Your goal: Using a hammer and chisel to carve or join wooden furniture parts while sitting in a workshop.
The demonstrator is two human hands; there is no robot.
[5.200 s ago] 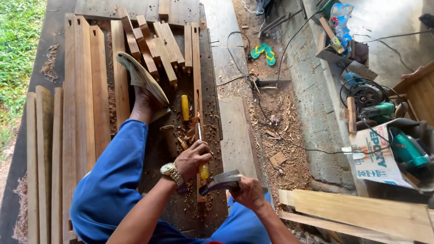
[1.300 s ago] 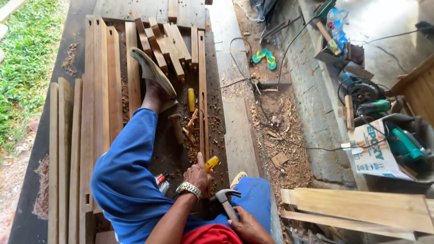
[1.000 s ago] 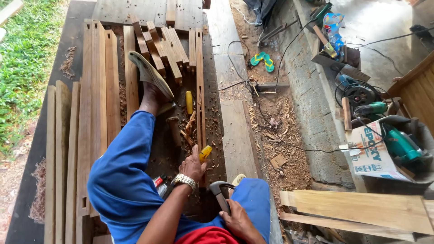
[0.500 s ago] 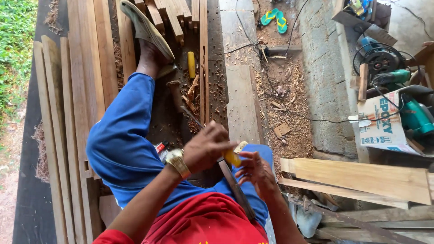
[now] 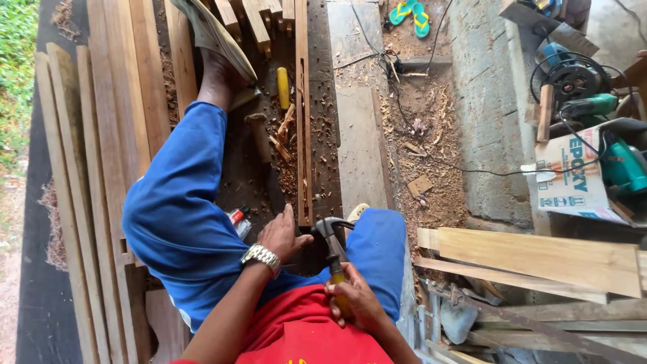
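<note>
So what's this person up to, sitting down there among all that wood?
The person sits among planks. Their right hand grips a claw hammer by its handle, its head near the end of a long grooved strip of wood. The left hand, wearing a wristwatch, rests beside that end. Wood chips lie along the strip.

Bright, even daylight fills the sharp overhead view, shadows stay soft and short, the grass strip [image 5: 17, 74] glares slightly, and edges bend outward.
</note>
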